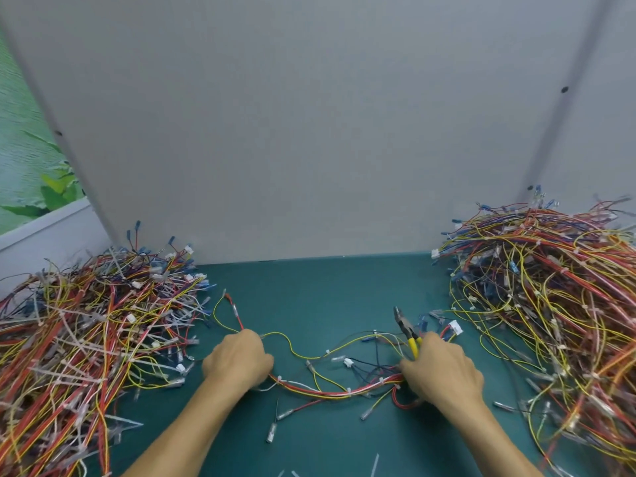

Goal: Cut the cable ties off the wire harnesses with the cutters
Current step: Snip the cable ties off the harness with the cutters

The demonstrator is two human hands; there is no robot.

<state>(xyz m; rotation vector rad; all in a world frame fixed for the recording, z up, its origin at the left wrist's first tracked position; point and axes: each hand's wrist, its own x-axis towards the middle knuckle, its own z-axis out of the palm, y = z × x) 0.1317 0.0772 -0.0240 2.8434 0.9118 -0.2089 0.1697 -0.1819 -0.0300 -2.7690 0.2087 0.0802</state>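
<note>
A wire harness (320, 390) of red, yellow and dark wires lies stretched across the green mat between my hands, with small white cable ties (279, 378) along its red bundle. My left hand (237, 359) grips the harness at its left end. My right hand (442, 370) holds the yellow-handled cutters (406, 327) and also grips the harness's right end; the cutters' dark jaws point up and away, clear of the wires.
A big heap of harnesses (550, 304) rises on the right, another heap (86, 339) mixed with cut ties spreads on the left. Loose cut ties (374, 464) lie near the mat's front edge. A grey partition (309, 132) closes the back.
</note>
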